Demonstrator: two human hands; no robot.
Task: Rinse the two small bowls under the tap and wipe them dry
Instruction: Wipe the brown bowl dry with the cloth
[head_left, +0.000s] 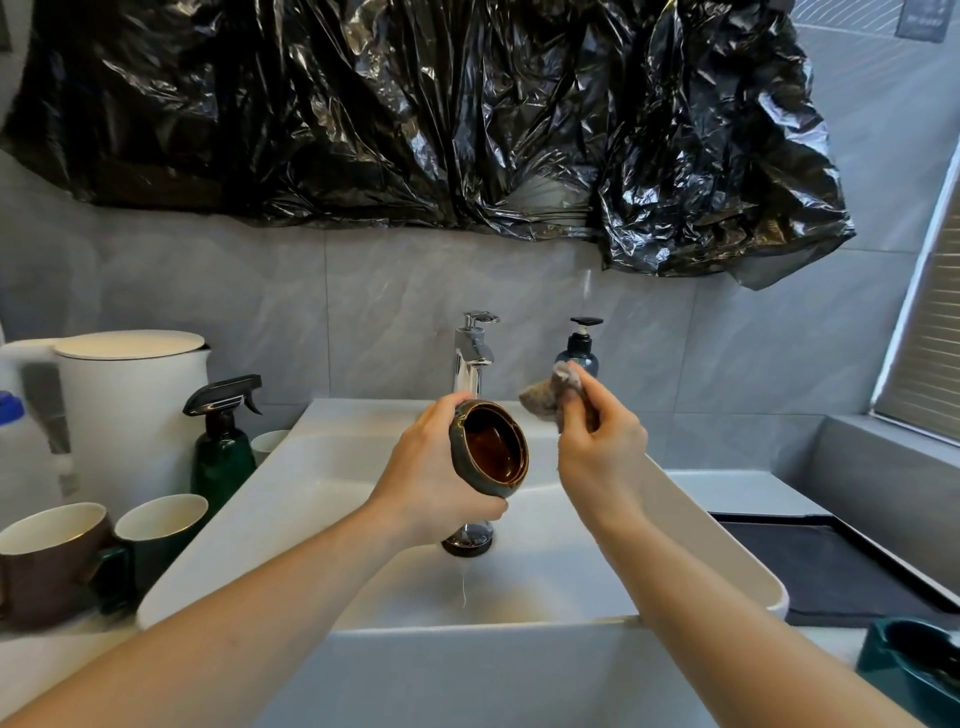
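Note:
My left hand (434, 467) grips a small bowl (491, 449), grey-green outside and glossy brown inside, tipped on its side with the opening facing me, above the white sink (311, 467). My right hand (597, 441) pinches a crumpled grey-brown cloth (545, 397) just right of the bowl, a short gap apart from it. The chrome tap (472, 353) stands behind the bowl; no water stream shows. A thin trickle of water (464, 587) runs down the basin below the drain (467, 540). A dark teal dish (914, 665) sits at the lower right; I cannot tell whether it is the second bowl.
A soap pump bottle (582, 348) stands right of the tap. On the left counter are a white kettle (130, 410), a green spray bottle (223, 447), a brown mug (47, 561) and a green mug (161, 530). A black mat (831, 566) lies to the right. Black plastic sheeting (415, 114) hangs above.

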